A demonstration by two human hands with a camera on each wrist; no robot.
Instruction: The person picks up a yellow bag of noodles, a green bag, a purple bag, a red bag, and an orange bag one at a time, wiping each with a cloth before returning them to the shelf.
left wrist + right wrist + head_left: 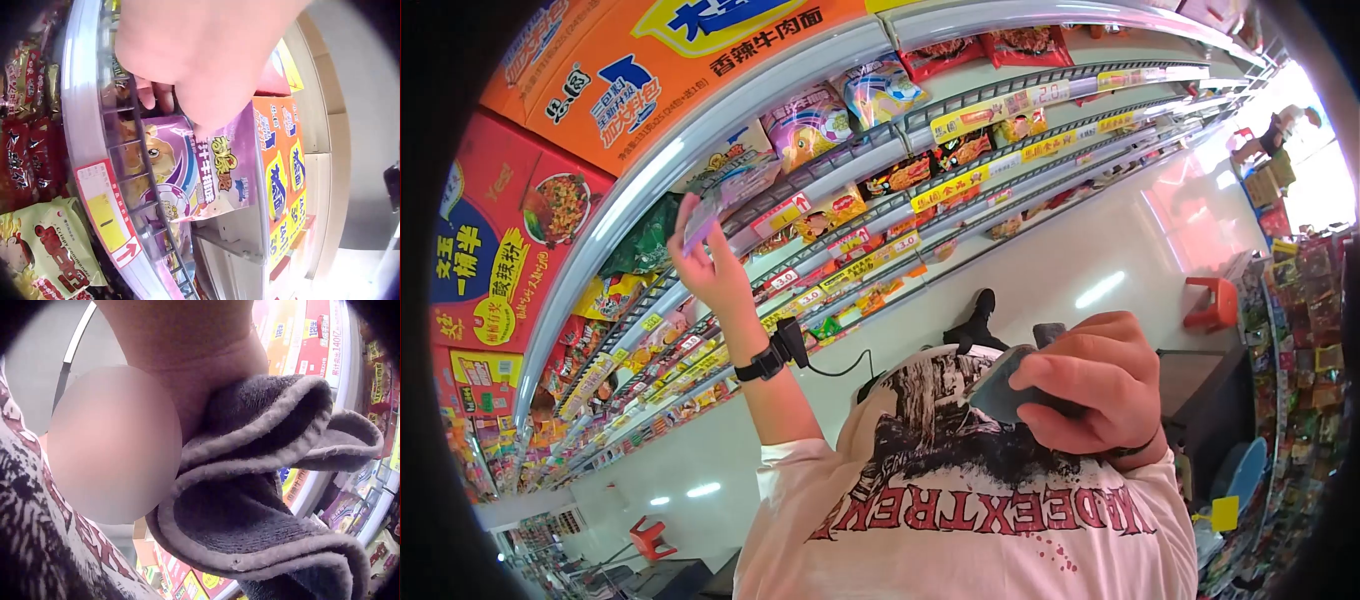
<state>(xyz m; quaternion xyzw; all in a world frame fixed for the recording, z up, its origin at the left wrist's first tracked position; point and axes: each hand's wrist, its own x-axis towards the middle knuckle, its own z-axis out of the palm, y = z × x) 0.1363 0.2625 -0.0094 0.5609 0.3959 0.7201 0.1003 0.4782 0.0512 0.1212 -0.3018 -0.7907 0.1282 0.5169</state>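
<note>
My left hand (712, 278) is raised at the upper shelf, thumb and fingers pinching a purple snack bag (702, 228). In the left wrist view the bag (228, 165), printed with a cartoon pony, stands upright behind the shelf's wire rail (147, 159); the hand (194, 56) covers its top. My right hand (1100, 380) is in front of the chest, fingers curled round a dark grey cloth (1005, 392). From the right wrist the cloth (244, 519) hangs in loose folds with a paler edging, and a blurred patch hides part of the view.
Tiered shelves of bagged snacks with price strips (950, 195) run along the left and front. Large orange noodle boxes (640, 80) and red ones (520, 230) stand on top. Red stools (1210, 303) and another rack (1305, 330) are across the aisle.
</note>
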